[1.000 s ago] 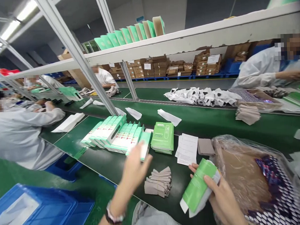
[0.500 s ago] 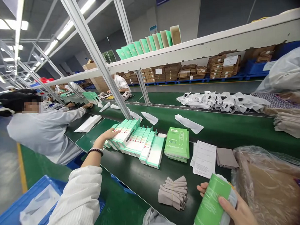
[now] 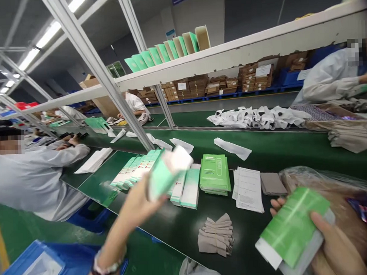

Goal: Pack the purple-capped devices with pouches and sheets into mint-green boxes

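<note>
My left hand (image 3: 142, 203) is closed around a small green-and-white box (image 3: 163, 176), lifted above the table and blurred by motion. Behind it, a row of similar boxes (image 3: 142, 167) lies on the dark table. At the lower right, my right hand (image 3: 334, 238) grips a green booklet (image 3: 295, 224), thumb on top. A white sheet (image 3: 267, 253) and a pale grey item, partly hidden, stick out from under the booklet. Between the hands lie a stack of green booklets (image 3: 215, 172), printed leaflets (image 3: 248, 189) and a bundle of grey-beige folded pieces (image 3: 215, 234).
A white shelf (image 3: 243, 57) with upright open boxes (image 3: 168, 49) crosses above the table, held by metal posts. White pouches (image 3: 232, 148) lie on the green belt (image 3: 268, 150). A plastic-covered carton (image 3: 348, 212) stands at right. Co-workers sit left and across; a blue bin (image 3: 34, 259) is lower left.
My left hand has picked a box from the row and raised it to the right. The booklet in my right hand has moved up and right and tilted. The view has swung slightly right.
</note>
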Demonstrator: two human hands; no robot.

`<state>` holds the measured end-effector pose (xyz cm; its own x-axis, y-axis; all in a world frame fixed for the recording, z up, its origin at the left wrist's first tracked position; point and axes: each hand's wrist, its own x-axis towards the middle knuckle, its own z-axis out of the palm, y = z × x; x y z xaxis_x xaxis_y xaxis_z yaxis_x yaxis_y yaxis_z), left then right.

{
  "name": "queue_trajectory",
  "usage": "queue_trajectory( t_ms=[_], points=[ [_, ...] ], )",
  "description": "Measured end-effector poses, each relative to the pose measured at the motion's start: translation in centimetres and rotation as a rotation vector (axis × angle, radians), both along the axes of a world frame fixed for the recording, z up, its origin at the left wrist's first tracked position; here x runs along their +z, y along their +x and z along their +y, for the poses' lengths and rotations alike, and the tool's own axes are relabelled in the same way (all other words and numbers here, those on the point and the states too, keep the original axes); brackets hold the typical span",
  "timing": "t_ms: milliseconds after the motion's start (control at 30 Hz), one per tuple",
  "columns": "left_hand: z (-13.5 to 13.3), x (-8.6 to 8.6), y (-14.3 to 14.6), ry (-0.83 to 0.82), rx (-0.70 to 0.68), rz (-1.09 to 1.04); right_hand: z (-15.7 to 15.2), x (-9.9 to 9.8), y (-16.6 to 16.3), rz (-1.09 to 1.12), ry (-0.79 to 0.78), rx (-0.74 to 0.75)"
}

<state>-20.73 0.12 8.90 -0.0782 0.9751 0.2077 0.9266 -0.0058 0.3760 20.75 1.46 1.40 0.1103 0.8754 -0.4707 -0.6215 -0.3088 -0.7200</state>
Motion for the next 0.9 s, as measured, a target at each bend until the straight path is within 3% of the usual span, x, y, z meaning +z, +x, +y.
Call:
queue_trajectory(
  t_ms=[100,233,367,500,667,767,900],
  points=[
    [-2.8,-3.8,7.8,0.102,-0.334,0.182,1.1,2.8,-1.2,0.018,0.153,-0.066],
    [-3.5,-6.7,13.0,0.153,-0.463,0.164,3.3,3.9,-2.6,-0.056,0.268,0.012],
    [-3.4,-6.6,15.0,0.180,-0.442,0.042,3.8,3.0,-2.2,-0.119,0.352,0.002],
    [-3.6,-6.1,17.7,0.163,-0.396,-0.108,2.0,2.6,-1.4,-0.249,0.450,-0.073],
    [-3.6,-6.8,22.4,0.152,-0.345,-0.429,-0.9,3.1,0.9,-0.527,0.407,0.070],
    [-3.5,-7.6,24.7,-0.042,-0.356,-0.703,-2.2,3.5,2.9,-0.625,0.437,0.160],
    [-2.9,-8.9,26.9,-0.284,-0.453,-0.963,-3.5,2.7,4.7,-0.872,0.678,0.408]
  ],
)
